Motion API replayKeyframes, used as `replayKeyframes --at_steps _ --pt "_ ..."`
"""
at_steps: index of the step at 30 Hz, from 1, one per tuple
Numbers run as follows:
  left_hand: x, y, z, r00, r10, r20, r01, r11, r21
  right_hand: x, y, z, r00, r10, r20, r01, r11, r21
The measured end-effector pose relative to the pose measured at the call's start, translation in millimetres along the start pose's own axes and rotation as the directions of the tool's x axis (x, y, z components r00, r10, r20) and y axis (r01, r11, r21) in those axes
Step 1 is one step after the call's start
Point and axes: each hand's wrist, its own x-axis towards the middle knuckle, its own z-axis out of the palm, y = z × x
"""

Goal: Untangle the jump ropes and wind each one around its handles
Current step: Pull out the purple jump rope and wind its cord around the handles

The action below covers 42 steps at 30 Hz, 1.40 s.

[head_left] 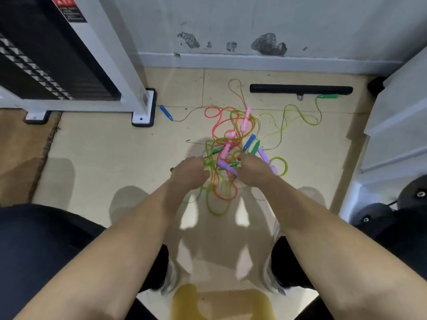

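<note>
A scuffed wall [254, 19] and beige tiled floor [97, 158] in a gym corner, beside a weight machine [120, 54] and a black padded bar [300, 89]: a person reaches both hands into a tangle of jump ropes [231, 135] lying mid-floor. The left hand [189, 173] meets yellow-green cords and the right hand [254, 172] sits beside a purple handle [226, 167], seemingly hunting an end to work loose. The fingers curl down out of sight, so what each holds cannot be told. A blue handle [166, 112] and a green handle [328, 96] trail clear of the knot. No box or bin appears; the ropes lie loose.
</note>
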Motion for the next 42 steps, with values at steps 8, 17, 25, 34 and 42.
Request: replayKeyframes --at_steps 8,17,25,34,42 --pt "63.9 -10.1 70.5 0.993 -0.045 0.107 0.064 0.981 -0.183 87.4 34.1 84.1 0.995 0.075 0.071 -0.077 0.997 0.016" --pt "125.4 -17.9 125.6 0.957 -0.225 0.183 0.290 0.791 -0.539 157.7 36.7 146.6 0.992 0.082 -0.097 -0.085 0.996 -0.028" --pt "124.8 -12.6 126.9 0.855 -0.363 0.371 0.444 0.143 -0.884 132.3 29.7 141.2 0.995 0.053 0.080 -0.084 0.881 0.466" --pt "59.5 6.8 72.3 0.877 -0.116 0.467 0.481 0.178 -0.859 17.8 27.4 111.5 0.944 -0.100 0.315 -0.186 0.627 0.757" --pt "-7.5 15.7 34.2 0.948 -0.097 0.302 0.308 0.508 -0.804 -59.0 -14.5 49.0 0.885 -0.249 0.392 -0.052 0.786 0.616"
